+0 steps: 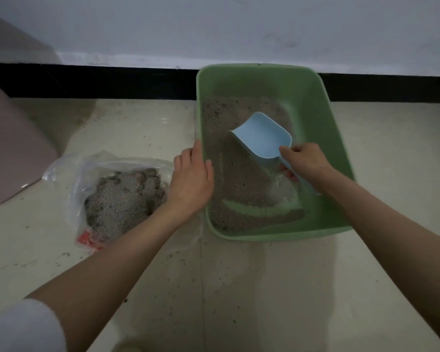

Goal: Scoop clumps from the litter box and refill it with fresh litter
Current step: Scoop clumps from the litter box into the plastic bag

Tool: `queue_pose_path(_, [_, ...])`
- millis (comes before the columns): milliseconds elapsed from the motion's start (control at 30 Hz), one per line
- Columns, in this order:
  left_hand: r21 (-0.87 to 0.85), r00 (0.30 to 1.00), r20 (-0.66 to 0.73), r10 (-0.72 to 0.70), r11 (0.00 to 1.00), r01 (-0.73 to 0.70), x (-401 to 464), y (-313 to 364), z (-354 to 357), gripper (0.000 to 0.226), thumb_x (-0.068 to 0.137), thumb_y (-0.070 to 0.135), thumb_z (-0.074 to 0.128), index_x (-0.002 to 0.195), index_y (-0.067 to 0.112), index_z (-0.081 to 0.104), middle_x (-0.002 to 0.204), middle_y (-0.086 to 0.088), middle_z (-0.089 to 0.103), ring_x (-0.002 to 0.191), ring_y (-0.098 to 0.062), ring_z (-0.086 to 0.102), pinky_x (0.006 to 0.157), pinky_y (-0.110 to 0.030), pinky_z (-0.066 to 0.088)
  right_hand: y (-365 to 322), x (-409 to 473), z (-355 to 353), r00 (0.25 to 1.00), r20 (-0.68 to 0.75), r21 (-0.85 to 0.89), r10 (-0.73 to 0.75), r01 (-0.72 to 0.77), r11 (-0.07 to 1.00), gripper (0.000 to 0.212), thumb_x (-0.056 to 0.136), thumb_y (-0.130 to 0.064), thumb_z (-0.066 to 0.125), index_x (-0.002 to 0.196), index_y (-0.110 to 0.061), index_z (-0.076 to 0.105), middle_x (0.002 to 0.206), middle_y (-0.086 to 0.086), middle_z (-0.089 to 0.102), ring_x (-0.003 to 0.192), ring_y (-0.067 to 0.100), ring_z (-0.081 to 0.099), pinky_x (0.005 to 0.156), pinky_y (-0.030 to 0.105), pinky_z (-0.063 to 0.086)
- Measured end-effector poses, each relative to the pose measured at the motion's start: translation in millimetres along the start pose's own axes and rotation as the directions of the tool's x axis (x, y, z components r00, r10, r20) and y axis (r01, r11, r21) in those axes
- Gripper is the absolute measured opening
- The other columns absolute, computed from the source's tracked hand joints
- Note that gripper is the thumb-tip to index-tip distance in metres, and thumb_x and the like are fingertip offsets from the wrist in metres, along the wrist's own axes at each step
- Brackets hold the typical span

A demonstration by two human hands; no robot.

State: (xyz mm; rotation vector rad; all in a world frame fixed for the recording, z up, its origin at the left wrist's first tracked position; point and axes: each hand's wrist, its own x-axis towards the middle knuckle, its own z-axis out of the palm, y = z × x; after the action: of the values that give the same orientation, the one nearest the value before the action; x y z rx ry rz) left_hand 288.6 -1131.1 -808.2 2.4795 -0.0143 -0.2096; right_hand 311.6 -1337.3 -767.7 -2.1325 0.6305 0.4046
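- The right hand [306, 160] is closing around the blue scoop [263, 138], digging in the green litter box [325, 118].
- The left hand [192, 177] is resting half-open on the box's left rim, probably steadying it.
- The plastic bag [120, 196] of scooped litter is lying on the floor, left.

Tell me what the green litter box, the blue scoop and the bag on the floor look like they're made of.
Green litter box: looks like moulded plastic, smooth and matte, with rounded corners and a rolled rim.
Blue scoop: also seems to be plastic, one smooth piece with a soft sheen.
Bag: thin clear plastic film, crinkled and glinting, with the grey litter showing through it.
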Motion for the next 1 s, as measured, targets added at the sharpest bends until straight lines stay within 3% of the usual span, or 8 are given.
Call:
queue_pose_path(167, [0.024, 0.994, -0.071, -0.078, 0.997, 0.08, 9.4, 5.3, 27.0, 0.063, 0.097, 0.012, 0.03, 0.147, 0.009, -0.009, 0.132, -0.019, 0.035, 0.113, -0.03, 0.033, 0.09, -0.038, 0.032, -21.0, 33.9, 27.7, 0.999, 0.03, 0.083, -0.015, 0.012, 0.997, 0.026, 0.096, -0.025, 0.046, 0.096, -0.002, 0.058, 0.066, 0.007, 0.057, 0.051, 0.015, 0.049, 0.046, 0.025, 0.04])
queue_pose_path(333, [-0.028, 0.987, -0.157, -0.02, 0.999, 0.016, 9.2, -0.3, 32.8, 0.062, 0.095, 0.011, 0.032, 0.148, 0.008, 0.0, 0.122, -0.017, 0.042, 0.102, -0.025, 0.036, 0.08, -0.034, 0.031, -29.4, 65.2, 53.2, 0.998, 0.043, 0.036, 0.045, -0.047, 0.998, 0.033, 0.095, -0.024, 0.046, 0.104, 0.006, 0.059, 0.063, 0.008, 0.056, 0.05, 0.017, 0.051, 0.042, 0.025, 0.039])
queue_pose_path(467, [0.001, 0.976, -0.214, 0.034, 0.999, -0.035, 8.9, -2.0, 38.9, 0.059, 0.093, 0.008, 0.031, 0.147, 0.002, 0.007, 0.111, -0.018, 0.046, 0.088, -0.017, 0.029, 0.074, -0.029, 0.025, -40.4, 83.4, 63.9, 0.994, 0.057, 0.095, 0.099, -0.104, 0.99, 0.036, 0.093, -0.02, 0.046, 0.117, 0.006, 0.054, 0.064, 0.008, 0.056, 0.051, 0.016, 0.051, 0.043, 0.024, 0.04])
queue_pose_path(567, [0.008, 0.98, -0.199, 0.032, 0.999, -0.031, 9.5, -3.3, 40.3, 0.06, 0.093, 0.007, 0.033, 0.147, 0.002, 0.007, 0.11, -0.017, 0.046, 0.088, -0.016, 0.028, 0.074, -0.029, 0.026, -39.0, 90.9, 68.4, 0.986, 0.067, 0.172, 0.156, -0.165, 0.971, 0.04, 0.092, -0.017, 0.043, 0.125, 0.005, 0.049, 0.065, 0.008, 0.056, 0.053, 0.015, 0.051, 0.045, 0.024, 0.041])
queue_pose_path(667, [0.013, 0.98, -0.198, 0.028, 1.0, -0.026, 9.8, -4.0, 41.2, 0.06, 0.092, 0.011, 0.029, 0.147, 0.004, 0.006, 0.109, -0.016, 0.046, 0.089, -0.017, 0.031, 0.074, -0.03, 0.027, -30.2, 91.9, 75.2, 0.99, 0.035, 0.229, 0.133, -0.138, 0.964, 0.038, 0.093, -0.019, 0.043, 0.123, 0.002, 0.05, 0.066, 0.006, 0.056, 0.056, 0.016, 0.052, 0.053, 0.027, 0.044])
queue_pose_path(867, [0.019, 0.979, -0.202, 0.031, 0.999, -0.028, 9.8, -5.2, 41.6, 0.059, 0.093, 0.013, 0.028, 0.147, 0.004, 0.007, 0.107, -0.014, 0.046, 0.089, -0.016, 0.031, 0.074, -0.031, 0.031, -24.1, 90.2, 80.0, 0.996, 0.055, 0.346, 0.074, -0.089, 0.934, 0.036, 0.095, -0.012, 0.038, 0.128, -0.003, 0.048, 0.07, 0.007, 0.056, 0.058, 0.015, 0.052, 0.053, 0.024, 0.044])
queue_pose_path(1000, [0.02, 0.978, -0.205, 0.039, 0.999, -0.036, 9.9, -4.7, 40.7, 0.058, 0.095, 0.01, 0.031, 0.147, 0.003, 0.007, 0.109, -0.016, 0.047, 0.089, -0.014, 0.029, 0.074, -0.031, 0.029, -20.5, 83.3, 77.9, 0.997, 0.071, 0.359, 0.037, -0.06, 0.932, 0.034, 0.095, -0.01, 0.039, 0.127, -0.003, 0.048, 0.093, 0.009, 0.058, 0.065, 0.01, 0.053, 0.048, 0.014, 0.045])
